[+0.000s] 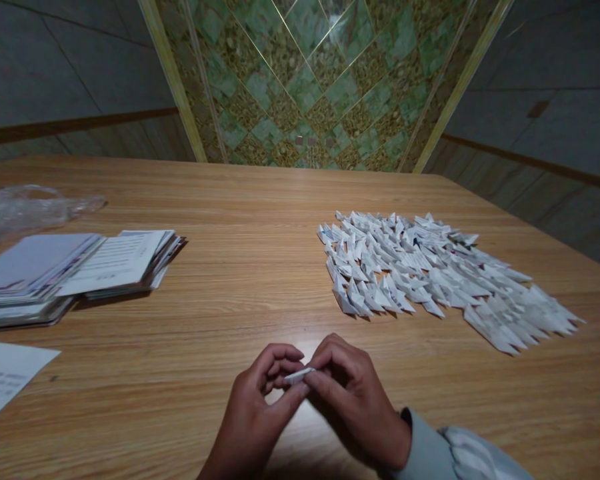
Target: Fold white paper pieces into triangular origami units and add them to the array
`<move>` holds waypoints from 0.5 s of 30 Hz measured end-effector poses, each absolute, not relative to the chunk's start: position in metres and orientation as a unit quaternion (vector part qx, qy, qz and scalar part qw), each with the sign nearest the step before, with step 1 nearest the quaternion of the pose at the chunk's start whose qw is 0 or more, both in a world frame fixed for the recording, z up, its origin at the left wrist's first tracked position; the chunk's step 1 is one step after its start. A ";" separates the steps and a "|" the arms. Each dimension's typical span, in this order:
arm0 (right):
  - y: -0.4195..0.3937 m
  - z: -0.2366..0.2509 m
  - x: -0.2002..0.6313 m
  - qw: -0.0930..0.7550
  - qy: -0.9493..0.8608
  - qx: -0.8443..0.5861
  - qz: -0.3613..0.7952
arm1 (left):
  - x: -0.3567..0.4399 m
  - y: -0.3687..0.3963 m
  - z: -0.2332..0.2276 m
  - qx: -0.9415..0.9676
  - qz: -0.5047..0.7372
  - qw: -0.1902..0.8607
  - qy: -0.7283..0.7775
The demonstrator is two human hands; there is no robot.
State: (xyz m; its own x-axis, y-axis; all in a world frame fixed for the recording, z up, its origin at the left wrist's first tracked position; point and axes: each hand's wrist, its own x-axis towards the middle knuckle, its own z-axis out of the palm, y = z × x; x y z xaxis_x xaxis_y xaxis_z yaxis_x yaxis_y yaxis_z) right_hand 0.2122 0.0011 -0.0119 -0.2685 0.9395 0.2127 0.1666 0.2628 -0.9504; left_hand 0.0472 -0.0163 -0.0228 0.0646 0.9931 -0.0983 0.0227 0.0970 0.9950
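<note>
My left hand [257, 407] and my right hand [353, 397] meet low over the near edge of the wooden table [250, 267]. Both pinch one small folded white paper piece [299, 375] between fingertips and thumbs. Most of the piece is hidden by my fingers. To the upper right lies a wide spread of several folded white paper triangles [430, 273], laid flat in rows on the table.
Stacks of printed paper sheets [75, 270] sit at the left. A crumpled clear plastic bag [25, 210] lies behind them. A single printed sheet [3, 380] is at the near left edge. A green tiled wall panel [310, 80] rises beyond the table.
</note>
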 end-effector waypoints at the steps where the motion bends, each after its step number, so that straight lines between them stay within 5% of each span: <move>1: 0.001 -0.012 0.213 0.445 -0.652 -0.416 0.452 | 0.047 -0.016 -0.023 0.495 0.439 0.549 0.510; 15: 0.003 -0.017 0.213 0.433 -0.594 -0.427 0.527 | 0.044 -0.017 -0.022 0.553 0.398 0.508 0.527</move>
